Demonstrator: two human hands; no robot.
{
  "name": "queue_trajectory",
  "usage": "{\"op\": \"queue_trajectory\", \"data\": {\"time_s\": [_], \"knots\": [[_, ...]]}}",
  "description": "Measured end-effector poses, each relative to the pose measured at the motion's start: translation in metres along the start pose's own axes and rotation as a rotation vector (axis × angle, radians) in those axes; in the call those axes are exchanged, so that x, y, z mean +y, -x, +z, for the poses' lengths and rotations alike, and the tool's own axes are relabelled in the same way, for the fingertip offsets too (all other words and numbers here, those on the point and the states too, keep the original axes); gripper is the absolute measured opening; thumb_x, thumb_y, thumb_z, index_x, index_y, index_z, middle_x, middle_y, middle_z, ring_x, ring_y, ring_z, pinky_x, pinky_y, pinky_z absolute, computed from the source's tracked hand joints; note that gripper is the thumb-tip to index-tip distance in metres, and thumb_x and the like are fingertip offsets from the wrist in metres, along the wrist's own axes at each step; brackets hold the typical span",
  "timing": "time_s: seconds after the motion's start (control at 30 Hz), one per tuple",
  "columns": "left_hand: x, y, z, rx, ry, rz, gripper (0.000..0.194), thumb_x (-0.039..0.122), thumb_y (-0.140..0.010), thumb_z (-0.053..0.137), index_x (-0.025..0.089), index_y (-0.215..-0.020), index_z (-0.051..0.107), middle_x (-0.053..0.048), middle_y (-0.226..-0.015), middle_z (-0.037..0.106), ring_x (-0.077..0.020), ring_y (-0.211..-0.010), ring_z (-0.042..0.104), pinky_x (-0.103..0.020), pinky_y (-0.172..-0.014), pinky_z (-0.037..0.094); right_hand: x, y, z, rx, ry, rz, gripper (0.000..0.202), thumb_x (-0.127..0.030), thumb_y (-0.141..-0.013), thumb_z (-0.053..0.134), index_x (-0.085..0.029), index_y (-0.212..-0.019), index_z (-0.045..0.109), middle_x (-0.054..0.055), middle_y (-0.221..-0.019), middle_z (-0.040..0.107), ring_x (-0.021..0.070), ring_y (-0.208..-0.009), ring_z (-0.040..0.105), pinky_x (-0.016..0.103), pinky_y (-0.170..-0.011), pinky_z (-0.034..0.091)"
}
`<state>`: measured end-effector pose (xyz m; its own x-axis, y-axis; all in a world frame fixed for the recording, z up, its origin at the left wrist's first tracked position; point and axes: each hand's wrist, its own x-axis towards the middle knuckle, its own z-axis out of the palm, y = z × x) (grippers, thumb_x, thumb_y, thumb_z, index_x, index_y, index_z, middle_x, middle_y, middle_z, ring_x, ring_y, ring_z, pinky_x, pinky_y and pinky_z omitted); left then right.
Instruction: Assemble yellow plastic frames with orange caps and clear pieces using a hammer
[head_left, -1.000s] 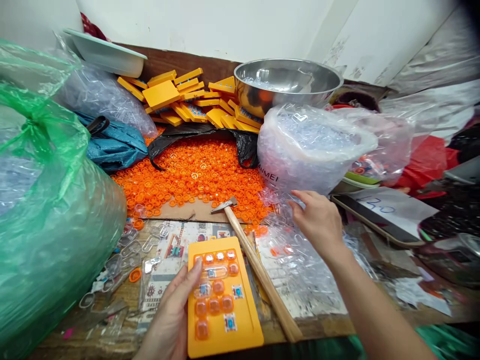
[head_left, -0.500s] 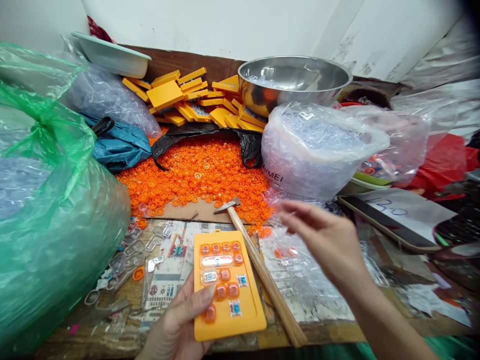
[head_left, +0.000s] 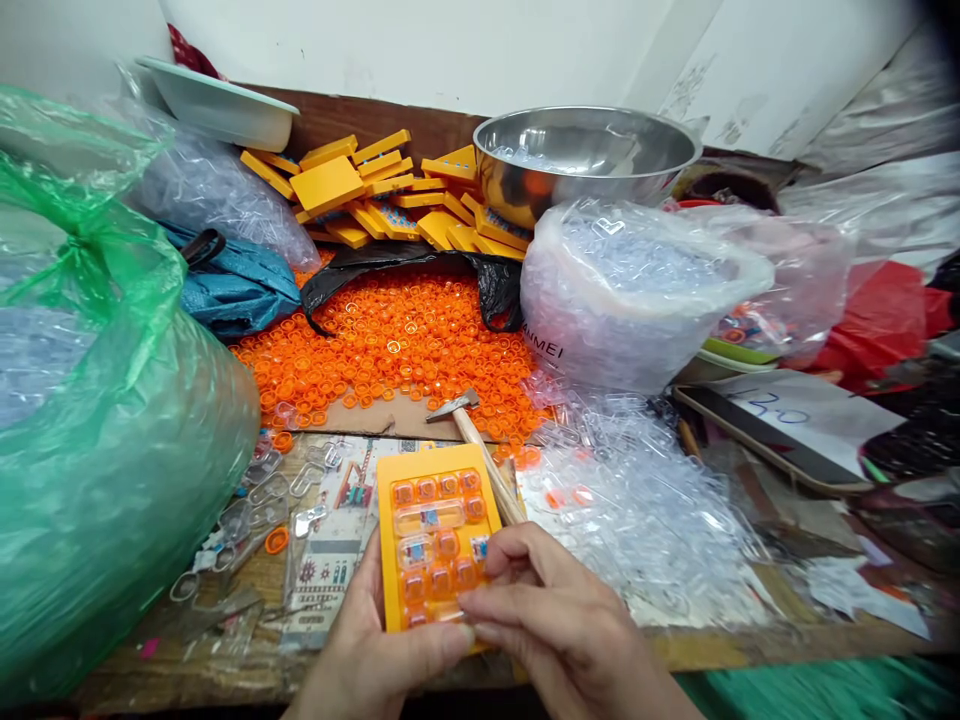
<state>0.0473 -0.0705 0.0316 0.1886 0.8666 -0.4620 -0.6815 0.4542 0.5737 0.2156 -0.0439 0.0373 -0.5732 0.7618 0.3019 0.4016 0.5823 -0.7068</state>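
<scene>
A yellow plastic panel [head_left: 386,520] with rows of orange translucent button caps and longer clear caps is tilted up toward me near the table's front edge. My left hand [head_left: 382,635] grips it from the lower left, thumb across its bottom edge. Against the panel's lower right side are the bent fingers of my right hand [head_left: 547,610], thumb and fingertips drawn together over the lower buttons. A pale clear cap shows beside these fingertips; whatever lies between them is hidden. Behind the panel lies a hammer [head_left: 466,420], its wooden handle partly covered by my right hand.
Loose orange caps [head_left: 397,340] are heaped at the back centre, and clear plastic pieces [head_left: 637,510] spread to the right. Yellow panels [head_left: 328,187] are piled behind. A green bag [head_left: 135,480] stands left; a white bag [head_left: 615,330], steel bowl [head_left: 517,190] and phone [head_left: 772,440] are right.
My right hand has come from the clear pieces on the right down to the panel. The panel has shifted slightly up and left, and a clear cap now shows on its lower part.
</scene>
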Motion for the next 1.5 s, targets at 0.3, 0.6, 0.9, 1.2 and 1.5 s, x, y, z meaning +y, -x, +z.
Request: {"op": "queue_trajectory", "data": {"time_s": [0.3,0.6,0.9,1.2,1.5], "knots": [[-0.006,0.003,0.002,0.240,-0.225,0.172,0.073,0.025,-0.057,0.086,0.014,-0.121,0.052,-0.015,-0.101,0.075,-0.0311,-0.088,0.071,-0.036,-0.079,0.057,0.002,0.007,0.024,0.127,-0.811,0.582,0.062,-0.039,-0.082,0.069,-0.038,-0.133,0.035,0.004,-0.142,0.049,0.0183,-0.124,0.054,0.036,-0.103,0.047],[-0.017,-0.006,-0.004,0.334,-0.264,0.255,0.072,0.027,-0.056,0.087,0.013,-0.117,0.052,-0.013,-0.096,0.076,-0.0283,-0.081,0.073,-0.032,-0.073,0.060,0.004,0.005,0.048,0.331,-1.060,0.733,0.070,-0.036,-0.067,0.084,-0.031,-0.127,0.047,0.005,-0.127,0.065,0.0186,-0.114,0.063,0.031,-0.096,0.051],[-0.003,-0.003,-0.003,0.136,-0.017,0.020,0.104,0.022,-0.058,0.086,0.014,-0.143,0.026,-0.020,-0.112,0.071,-0.0371,-0.102,0.068,-0.042,-0.085,0.056,0.043,-0.093,-0.111,0.654,0.463,0.334,0.036,-0.031,-0.082,0.067,-0.016,-0.116,0.066,0.011,-0.126,0.063,0.0205,-0.110,0.060,0.036,-0.096,0.047],[-0.009,-0.006,-0.015,0.011,0.016,-0.057,0.114,0.019,-0.058,0.085,0.017,-0.149,0.015,-0.019,-0.112,0.072,-0.0382,-0.101,0.068,-0.048,-0.090,0.052,0.098,-0.166,-0.202,0.418,0.910,0.788,0.028,-0.033,-0.090,0.061,-0.017,-0.112,0.064,0.006,-0.117,0.066,0.0238,-0.116,0.058,0.051,-0.100,0.043],[-0.009,-0.008,-0.021,0.028,0.215,-0.121,0.088,0.017,-0.074,0.075,0.025,-0.148,0.030,-0.011,-0.112,0.074,-0.0319,-0.109,0.066,-0.043,-0.100,0.048,0.106,-0.172,-0.203,0.351,0.936,0.821,0.037,-0.038,-0.090,0.060,-0.018,-0.121,0.059,0.007,-0.119,0.064,0.0242,-0.112,0.060,0.051,-0.097,0.046]]}}
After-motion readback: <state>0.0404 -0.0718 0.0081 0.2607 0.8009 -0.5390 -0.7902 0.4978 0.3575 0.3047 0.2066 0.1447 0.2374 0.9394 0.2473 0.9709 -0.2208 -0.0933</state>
